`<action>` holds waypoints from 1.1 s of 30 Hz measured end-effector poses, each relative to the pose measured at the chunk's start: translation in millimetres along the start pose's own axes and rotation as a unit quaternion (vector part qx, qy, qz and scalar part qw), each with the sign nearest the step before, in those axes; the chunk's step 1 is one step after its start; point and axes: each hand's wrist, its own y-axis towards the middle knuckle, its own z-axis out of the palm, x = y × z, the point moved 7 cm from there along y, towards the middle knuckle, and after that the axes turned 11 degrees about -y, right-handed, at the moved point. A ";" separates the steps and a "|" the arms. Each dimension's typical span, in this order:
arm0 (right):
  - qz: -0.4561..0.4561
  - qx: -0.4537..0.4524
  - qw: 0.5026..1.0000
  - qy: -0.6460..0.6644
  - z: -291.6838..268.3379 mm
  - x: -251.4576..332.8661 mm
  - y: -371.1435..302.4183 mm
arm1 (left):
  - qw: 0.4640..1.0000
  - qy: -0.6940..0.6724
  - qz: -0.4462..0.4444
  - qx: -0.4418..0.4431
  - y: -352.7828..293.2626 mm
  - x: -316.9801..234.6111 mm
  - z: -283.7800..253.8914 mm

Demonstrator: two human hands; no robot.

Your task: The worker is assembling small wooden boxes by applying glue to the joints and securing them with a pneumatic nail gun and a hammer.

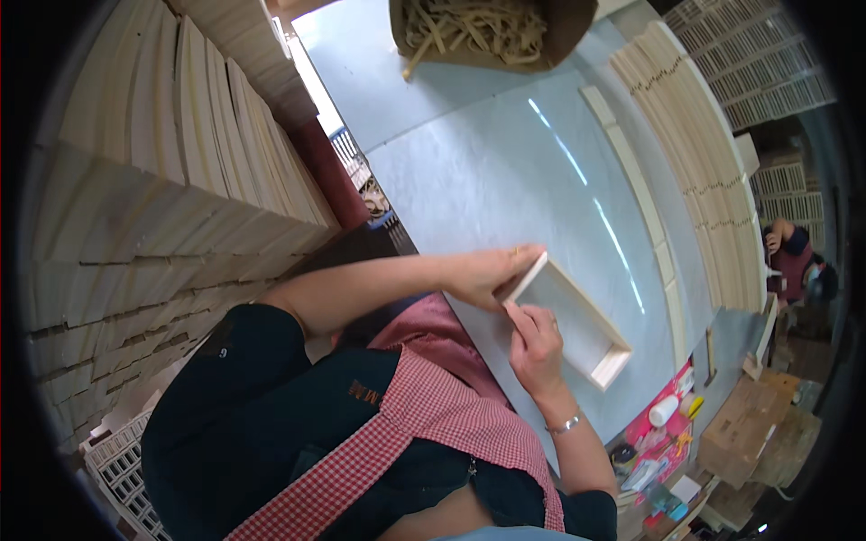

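A shallow rectangular frame of pale wood (pixel 588 309) lies slanted on the grey tabletop in front of me. I cannot tell whether it has a bottom. My left hand (pixel 492 273) is closed round its left end, with the thumb and fingers against the end board. My right hand (pixel 537 344) is closed at the near side, close to the left corner, its index finger and thumb pressed on the wood there. Its curled fingers hide part of the near side.
A carton (pixel 496 61) of pale wood strips stands at the far edge of the table (pixel 469 162). Thin boards (pixel 695 153) are stacked along the right. Tall wood stacks (pixel 171 171) rise at my left. A pink mat (pixel 649 433) holds bottles and tools. Another person (pixel 796 266) is at far right.
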 end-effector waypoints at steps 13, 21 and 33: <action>-0.251 -0.108 0.960 -0.054 143.8 20.6 349.6 | 0.999 -0.029 -0.032 0.019 4.1 5.3 2.9; -0.218 -0.080 0.968 -0.092 173.8 10.1 374.7 | 0.992 -0.054 -0.099 0.049 -1.9 12.9 3.8; 0.237 -0.195 0.940 0.151 -30.8 -117.0 185.3 | 0.997 -0.060 -0.039 0.021 3.1 6.0 -1.8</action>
